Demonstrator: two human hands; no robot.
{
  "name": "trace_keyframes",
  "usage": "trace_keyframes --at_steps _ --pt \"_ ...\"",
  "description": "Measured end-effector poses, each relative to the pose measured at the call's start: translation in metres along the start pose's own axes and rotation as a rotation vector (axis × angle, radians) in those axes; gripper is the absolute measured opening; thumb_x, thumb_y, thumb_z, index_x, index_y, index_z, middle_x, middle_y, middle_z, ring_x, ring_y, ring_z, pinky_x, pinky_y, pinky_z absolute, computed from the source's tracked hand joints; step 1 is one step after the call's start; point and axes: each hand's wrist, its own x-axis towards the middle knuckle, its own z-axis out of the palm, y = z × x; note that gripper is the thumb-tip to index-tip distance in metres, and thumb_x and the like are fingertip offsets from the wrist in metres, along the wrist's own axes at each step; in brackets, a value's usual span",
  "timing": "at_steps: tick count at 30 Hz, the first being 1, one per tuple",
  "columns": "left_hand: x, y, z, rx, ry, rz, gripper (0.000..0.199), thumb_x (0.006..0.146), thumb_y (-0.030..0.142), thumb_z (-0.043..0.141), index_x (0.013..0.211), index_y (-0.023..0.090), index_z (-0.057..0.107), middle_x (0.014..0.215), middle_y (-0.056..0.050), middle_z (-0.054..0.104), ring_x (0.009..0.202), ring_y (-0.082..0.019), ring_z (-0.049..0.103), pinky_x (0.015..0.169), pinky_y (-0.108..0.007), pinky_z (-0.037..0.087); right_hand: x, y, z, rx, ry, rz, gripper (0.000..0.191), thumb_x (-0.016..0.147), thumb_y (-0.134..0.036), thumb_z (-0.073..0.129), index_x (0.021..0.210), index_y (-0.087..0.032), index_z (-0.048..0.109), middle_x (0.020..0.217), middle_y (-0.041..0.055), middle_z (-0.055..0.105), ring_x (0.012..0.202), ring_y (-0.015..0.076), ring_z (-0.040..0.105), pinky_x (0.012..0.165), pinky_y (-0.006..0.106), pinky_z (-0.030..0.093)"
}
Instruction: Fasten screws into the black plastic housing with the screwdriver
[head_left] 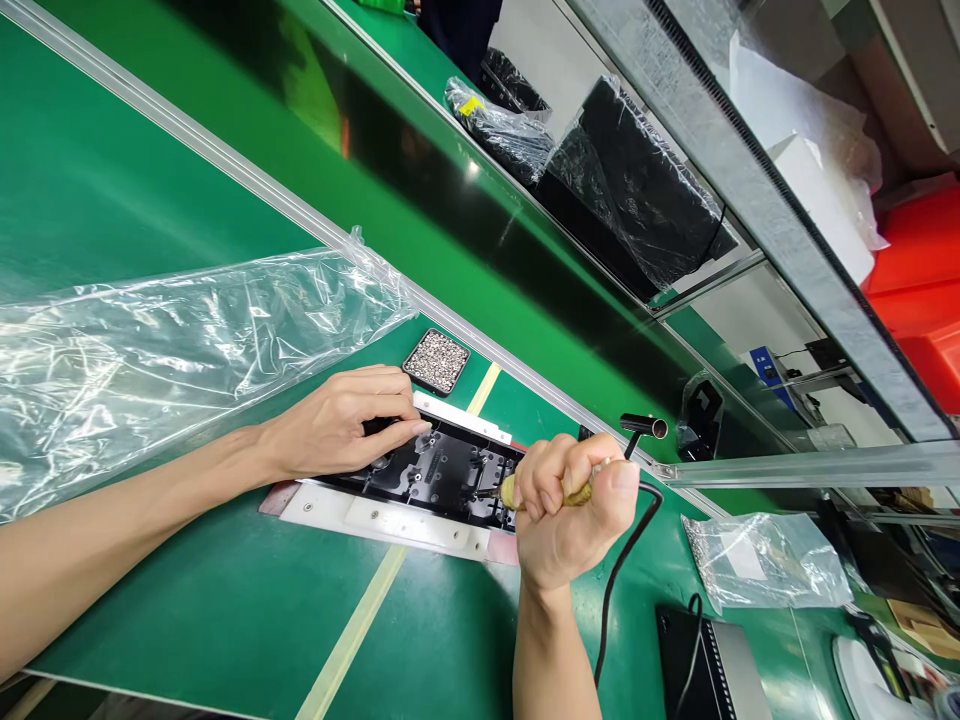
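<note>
My right hand (pixel 571 502) grasps a yellow-handled tool (pixel 509 491), tip at the black panel (pixel 441 468); left hand (pixel 349 420) bent over panel, grip unclear.

Across the middle of the frame, a panel (pixel 446 470) lies in a fixture (pixel 420 522) on the table (pixel 450 640), with the left hand (pixel 360 420) at its left end and a tool (pixel 511 491) in the right hand (pixel 574 500) over its right part. Just behind the fixture sits a tray (pixel 424 384) of parts, and a plastic bag (pixel 187 350) spreads across the left of the frame, above the left forearm. At the right, another bag (pixel 772 560) lies above a box (pixel 720 660).
</note>
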Motion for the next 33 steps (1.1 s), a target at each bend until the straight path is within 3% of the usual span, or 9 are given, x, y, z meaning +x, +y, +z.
trace_keyframes --at_steps 33 --pt "-0.0011 -0.0004 -0.0001 0.009 -0.003 0.016 0.022 0.119 0.017 0.073 0.097 0.019 0.074 0.089 -0.001 0.071 0.081 -0.017 0.064 0.084 -0.035 0.054 0.0001 0.0025 -0.0002 0.034 0.014 -0.017 0.067 0.114 -0.057 0.068 0.066 -0.023 0.036 0.048 -0.0114 0.027 0.04 0.0057 0.021 0.037 0.013 0.031"
